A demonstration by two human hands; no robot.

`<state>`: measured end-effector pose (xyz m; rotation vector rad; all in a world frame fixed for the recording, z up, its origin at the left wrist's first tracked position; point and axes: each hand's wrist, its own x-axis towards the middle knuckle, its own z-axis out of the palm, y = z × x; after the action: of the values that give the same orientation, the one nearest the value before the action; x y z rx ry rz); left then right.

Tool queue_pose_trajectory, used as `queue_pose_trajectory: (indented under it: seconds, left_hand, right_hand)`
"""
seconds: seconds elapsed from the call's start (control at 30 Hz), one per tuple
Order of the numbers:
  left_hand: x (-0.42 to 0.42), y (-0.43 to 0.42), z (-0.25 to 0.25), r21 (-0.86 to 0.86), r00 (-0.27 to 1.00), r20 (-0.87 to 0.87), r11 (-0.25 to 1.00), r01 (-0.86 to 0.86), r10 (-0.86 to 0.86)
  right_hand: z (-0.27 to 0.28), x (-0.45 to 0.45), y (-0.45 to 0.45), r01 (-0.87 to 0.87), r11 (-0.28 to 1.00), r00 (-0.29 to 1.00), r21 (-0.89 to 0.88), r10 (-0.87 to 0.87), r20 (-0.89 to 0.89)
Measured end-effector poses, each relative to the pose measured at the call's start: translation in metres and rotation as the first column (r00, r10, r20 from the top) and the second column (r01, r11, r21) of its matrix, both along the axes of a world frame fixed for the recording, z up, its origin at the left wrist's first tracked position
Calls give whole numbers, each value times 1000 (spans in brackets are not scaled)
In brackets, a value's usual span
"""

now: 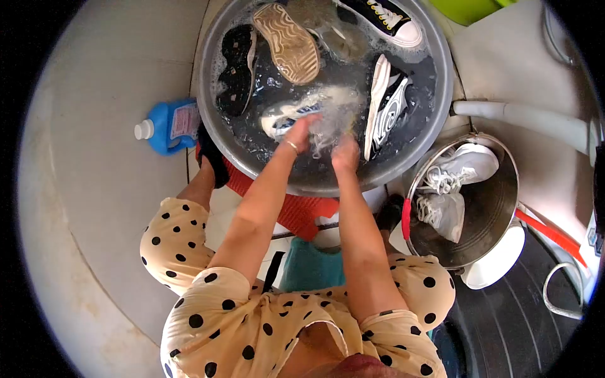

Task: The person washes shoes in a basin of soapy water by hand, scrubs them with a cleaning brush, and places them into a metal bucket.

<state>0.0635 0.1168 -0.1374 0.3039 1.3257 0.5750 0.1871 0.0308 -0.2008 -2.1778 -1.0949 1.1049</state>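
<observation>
A white sneaker with dark blue markings (283,120) lies half in the water of a large grey basin (211,135), amid a splash. My left hand (304,131) is closed on the sneaker's near side. My right hand (345,153) is curled at the splash by the laces; the water hides what its fingers hold, if anything. Around them float a tan-soled shoe (287,44), a black shoe (237,69), a black-and-white patterned shoe (386,107) and a black sneaker with yellow eyelets (387,22). Another shoe lies blurred under the water at the back.
A metal pot (488,236) with a red-covered handle holds light grey shoes (466,167) on the right. Left of the basin stands a blue bottle (170,126) with a white cap. A pale pipe (523,116) reaches toward the basin's right. A red mat (296,217) lies below it.
</observation>
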Motion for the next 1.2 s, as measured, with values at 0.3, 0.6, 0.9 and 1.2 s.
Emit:
queue_pose_trajectory:
  seconds: [0.3, 0.6, 0.9, 1.2]
  left_hand:
    - [51, -3, -30, 93, 982, -33, 978, 188, -186]
    - [-2, -41, 143, -190, 585, 669, 866, -462, 458]
    - [-48, -132, 142, -278, 570, 462, 722, -634, 679]
    - [-69, -159, 81, -334, 407, 671, 743, -580, 619]
  right_hand:
    - [41, 15, 29, 176, 920, 977, -351, -206, -51]
    - [151, 31, 38, 122, 992, 977, 44, -128, 172]
    - [259, -51, -72, -375, 922, 902, -92, 386, 195]
    - [176, -56, -40, -399, 896, 783, -194, 444, 435]
